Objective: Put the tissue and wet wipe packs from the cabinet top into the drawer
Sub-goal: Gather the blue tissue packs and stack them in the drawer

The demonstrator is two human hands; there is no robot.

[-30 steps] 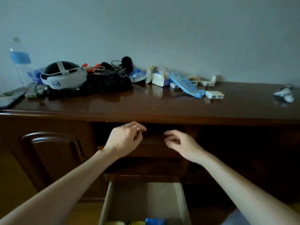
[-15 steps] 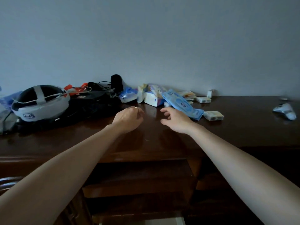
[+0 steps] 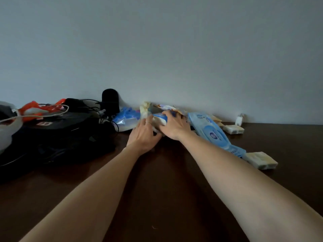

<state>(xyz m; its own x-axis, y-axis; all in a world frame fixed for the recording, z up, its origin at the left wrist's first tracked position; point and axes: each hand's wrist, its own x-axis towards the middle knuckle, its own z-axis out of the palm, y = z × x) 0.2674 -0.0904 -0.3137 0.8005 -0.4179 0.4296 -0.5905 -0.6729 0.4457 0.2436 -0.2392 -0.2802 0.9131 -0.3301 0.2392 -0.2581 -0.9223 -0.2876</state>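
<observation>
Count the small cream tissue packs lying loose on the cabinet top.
2. One small cream tissue pack sits near the wall; the other lies nearer, beside the blue wet wipe pack. More may hide in the pile under the hands.

wet wipe pack point(image 3: 214, 132) right of tissue pack point(image 3: 160, 117), bag point(image 3: 57, 135) left

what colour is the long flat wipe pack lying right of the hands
Light blue, with a darker blue oval label, on the wet wipe pack; the head view shows it plainly.

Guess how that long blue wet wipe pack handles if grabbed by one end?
The blue wet wipe pack looks like a soft film pouch, so it would probably sag when lifted by one end. Its glossy wrap may slip. It lies propped on other small packs, so pulling it could nudge them.
</observation>
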